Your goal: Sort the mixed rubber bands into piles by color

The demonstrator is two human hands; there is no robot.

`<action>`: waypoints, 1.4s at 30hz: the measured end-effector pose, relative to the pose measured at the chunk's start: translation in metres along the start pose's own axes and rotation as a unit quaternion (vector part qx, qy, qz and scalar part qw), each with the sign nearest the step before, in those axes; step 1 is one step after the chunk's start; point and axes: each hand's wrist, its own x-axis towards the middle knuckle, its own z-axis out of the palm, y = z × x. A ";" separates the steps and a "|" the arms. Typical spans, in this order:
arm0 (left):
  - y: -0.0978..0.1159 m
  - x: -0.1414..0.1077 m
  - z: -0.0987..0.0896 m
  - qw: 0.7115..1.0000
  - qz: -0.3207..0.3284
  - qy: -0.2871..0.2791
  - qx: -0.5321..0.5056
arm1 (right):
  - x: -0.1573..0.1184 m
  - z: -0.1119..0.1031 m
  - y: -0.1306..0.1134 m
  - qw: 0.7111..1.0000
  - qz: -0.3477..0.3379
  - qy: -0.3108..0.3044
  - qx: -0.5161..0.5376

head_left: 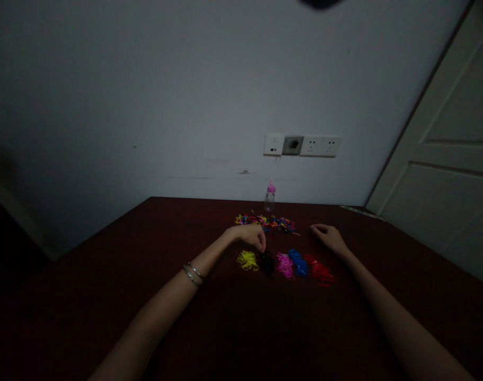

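My left hand [251, 236], with two bangles at its wrist, is closed in a downward pinch at the upper edge of a dark pile of rubber bands [268, 263]. What its fingertips hold is too small to make out. To the right, my right hand [329, 238] rests on the table, fingers curled and tips together; anything between them cannot be made out. Sorted by colour, yellow rubber bands [248, 260], pink rubber bands [285, 265], blue rubber bands [298, 262] and red rubber bands [319, 270] lie in a row. Behind my left hand spreads a mixed-colour heap of rubber bands [279, 223].
A small clear bottle with a pink top [269, 198] stands behind the mixed heap, near the wall. The dark red table [233, 328] meets a pale wall [209, 106] carrying a row of sockets [320, 146]. A white door [452, 153] is at the right.
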 end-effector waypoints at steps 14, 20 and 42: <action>-0.067 -0.002 -0.007 0.972 -0.023 0.215 -0.089 | 0.007 0.003 -0.027 0.994 -0.045 -0.075 0.068; -0.107 -0.008 -0.010 0.940 -0.064 0.317 -0.109 | 0.006 0.011 -0.035 0.988 -0.092 -0.108 0.053; -0.120 -0.010 -0.003 0.913 -0.073 0.382 -0.120 | 0.000 0.011 -0.037 0.989 -0.113 -0.094 0.032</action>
